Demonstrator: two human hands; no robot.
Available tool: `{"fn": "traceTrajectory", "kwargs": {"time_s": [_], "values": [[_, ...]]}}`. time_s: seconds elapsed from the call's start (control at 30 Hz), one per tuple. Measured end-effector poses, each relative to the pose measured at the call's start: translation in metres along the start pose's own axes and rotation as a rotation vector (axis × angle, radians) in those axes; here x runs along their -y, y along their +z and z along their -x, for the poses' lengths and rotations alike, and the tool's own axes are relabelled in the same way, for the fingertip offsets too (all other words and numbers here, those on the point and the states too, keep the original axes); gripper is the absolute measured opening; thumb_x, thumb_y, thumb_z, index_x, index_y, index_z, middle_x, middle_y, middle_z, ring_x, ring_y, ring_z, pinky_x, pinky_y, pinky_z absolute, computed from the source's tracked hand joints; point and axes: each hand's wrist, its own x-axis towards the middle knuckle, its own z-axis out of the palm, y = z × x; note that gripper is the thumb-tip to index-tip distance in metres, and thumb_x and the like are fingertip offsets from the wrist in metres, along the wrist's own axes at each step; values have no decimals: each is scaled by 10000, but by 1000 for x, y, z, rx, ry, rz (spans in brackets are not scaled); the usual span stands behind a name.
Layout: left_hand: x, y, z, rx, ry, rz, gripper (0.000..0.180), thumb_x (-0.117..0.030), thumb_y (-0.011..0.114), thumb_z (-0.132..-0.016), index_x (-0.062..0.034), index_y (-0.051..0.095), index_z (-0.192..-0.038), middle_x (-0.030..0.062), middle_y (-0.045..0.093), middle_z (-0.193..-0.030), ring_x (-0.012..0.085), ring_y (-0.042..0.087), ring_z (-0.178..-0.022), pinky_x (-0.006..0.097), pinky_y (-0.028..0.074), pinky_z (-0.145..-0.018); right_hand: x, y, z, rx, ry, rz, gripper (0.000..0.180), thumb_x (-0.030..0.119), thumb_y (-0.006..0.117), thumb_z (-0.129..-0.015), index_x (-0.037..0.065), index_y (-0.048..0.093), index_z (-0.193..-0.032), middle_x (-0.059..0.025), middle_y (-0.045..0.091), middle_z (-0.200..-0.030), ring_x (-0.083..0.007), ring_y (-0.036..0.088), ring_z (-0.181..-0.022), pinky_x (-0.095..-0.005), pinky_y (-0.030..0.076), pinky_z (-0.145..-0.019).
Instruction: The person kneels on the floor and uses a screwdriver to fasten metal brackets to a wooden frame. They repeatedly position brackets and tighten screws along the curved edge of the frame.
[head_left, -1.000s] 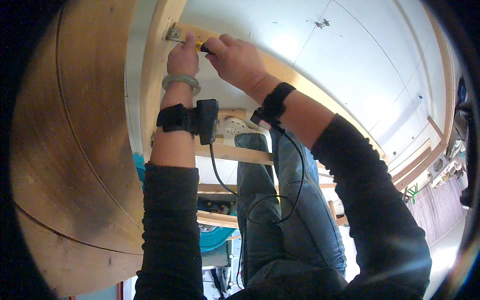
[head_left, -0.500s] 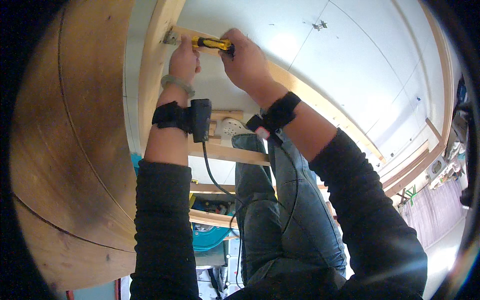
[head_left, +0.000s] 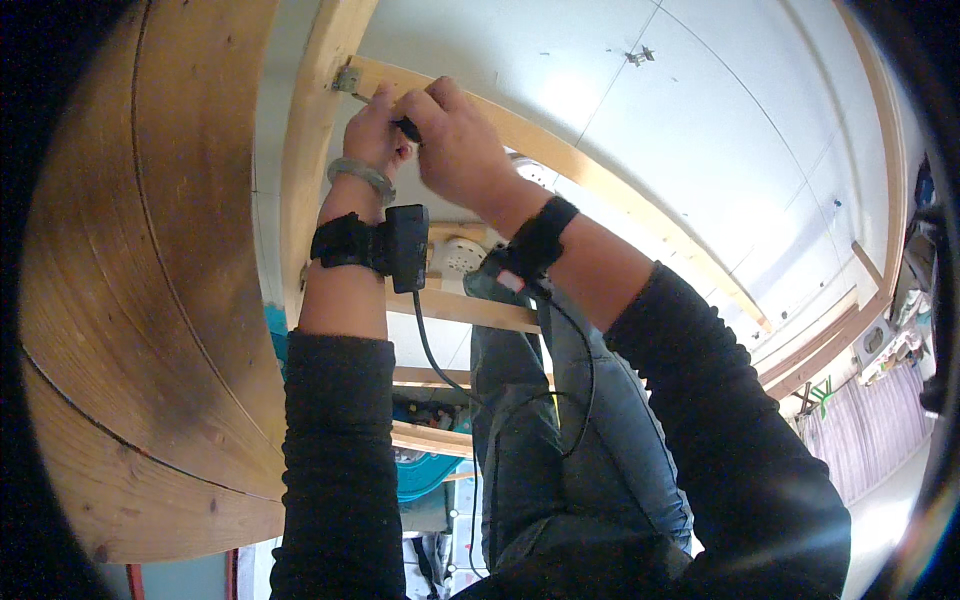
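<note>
My right hand (head_left: 458, 145) is wrapped round the handle of a screwdriver (head_left: 408, 129); just a dark piece of the handle shows between my hands. Close beside it, my left hand (head_left: 374, 132) is closed, its fingers gathered at the screwdriver's front part. From the left fingers a thin shaft points toward a small metal bracket (head_left: 346, 79). That bracket sits in the corner where a long wooden rail (head_left: 600, 185) meets a wooden post (head_left: 312, 130). Whether the tip touches a screw is too small to tell.
A broad wooden panel (head_left: 150, 300) fills the left side. Lower wooden slats (head_left: 460, 309) cross in front of my legs. Small metal pieces (head_left: 640, 56) lie on the white tiled floor. A teal tub (head_left: 432, 474) stands below, and a cable (head_left: 428, 345) hangs from my left wrist device.
My right hand has shifted left and slightly down, close against my left hand, and now covers the yellow handle that showed before. The handle's tilt has changed.
</note>
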Motion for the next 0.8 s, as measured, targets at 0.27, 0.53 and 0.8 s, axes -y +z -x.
{"fn": "traceTrajectory", "kwargs": {"time_s": [0.27,0.53,0.8], "values": [[30,6,-19,-128,336,-315,315,-336,465,-839,-33,543,-798,92,542,-708,184,542,-634,307,439,-537,-10,-8,2,10,573,-239,382,377,581,-829,86,559,-1076,-180,610,-915,-324,550,-973,-407,458,-809],[70,-21,4,-4,173,-58,148,-206,519,-772,-101,499,-669,17,467,-613,150,452,-504,290,386,-482,-107,6,-28,338,591,44,705,649,575,-729,50,573,-1100,-181,632,-965,-339,588,-945,-413,454,-844],[49,-20,24,-285,181,322,92,-158,561,-794,-88,513,-757,-23,429,-585,111,406,-475,261,376,-468,-109,-28,9,467,541,174,755,711,442,-765,-6,640,-888,-184,640,-836,-324,612,-822,-409,465,-744]]}}
